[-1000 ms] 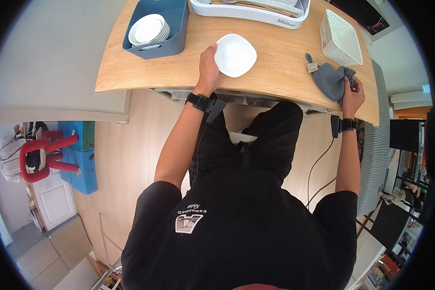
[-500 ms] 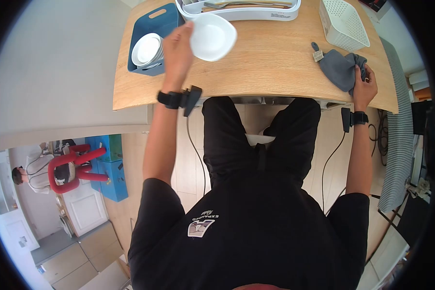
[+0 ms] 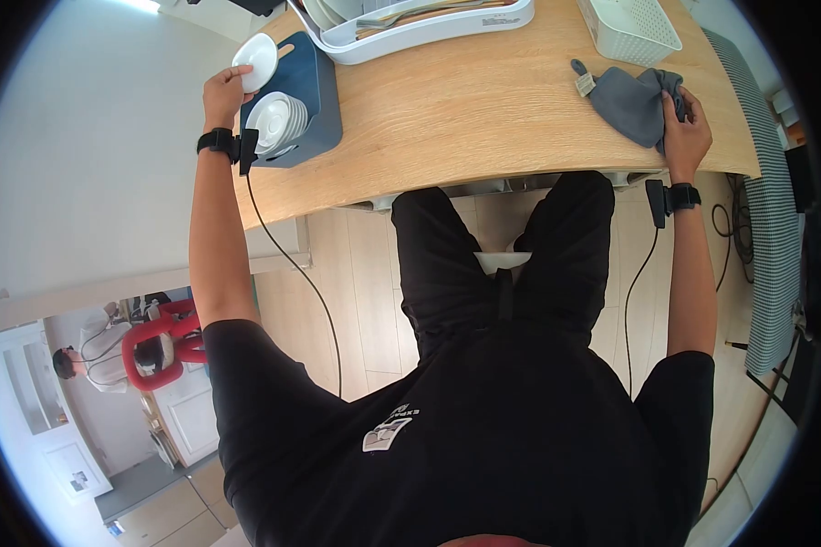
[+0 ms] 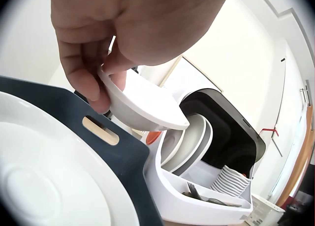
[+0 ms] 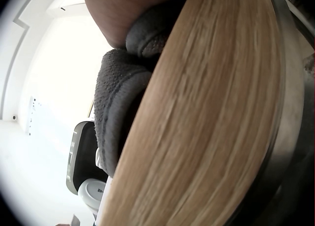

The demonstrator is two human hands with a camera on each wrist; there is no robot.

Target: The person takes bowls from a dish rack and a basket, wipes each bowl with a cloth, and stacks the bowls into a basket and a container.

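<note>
My left hand (image 3: 223,98) pinches the rim of a white square dish (image 3: 257,62) between thumb and fingers, over the far left side of a blue bin (image 3: 327,100). In the left wrist view the dish (image 4: 142,100) hangs tilted from the fingertips, above the bin's wall with its handle slot. Inside the bin stands a stack of white dishes (image 3: 278,123), close below the hand. At the right of the table, my right hand (image 3: 689,137) grips the bunched end of a grey cloth (image 3: 628,105), which lies on the wood with its loop and tag toward the left.
A white dish rack (image 3: 429,32) with plates, small dishes and cutlery stands at the back, beside the bin. A white perforated basket (image 3: 629,41) sits behind the cloth. Cables run from both wrist cameras. Another person (image 3: 100,351) is seated at the far left.
My left hand has carried the white dish from the middle of the table leftward to above the blue bin. The right hand keeps its hold on the cloth. The head view has shifted.
</note>
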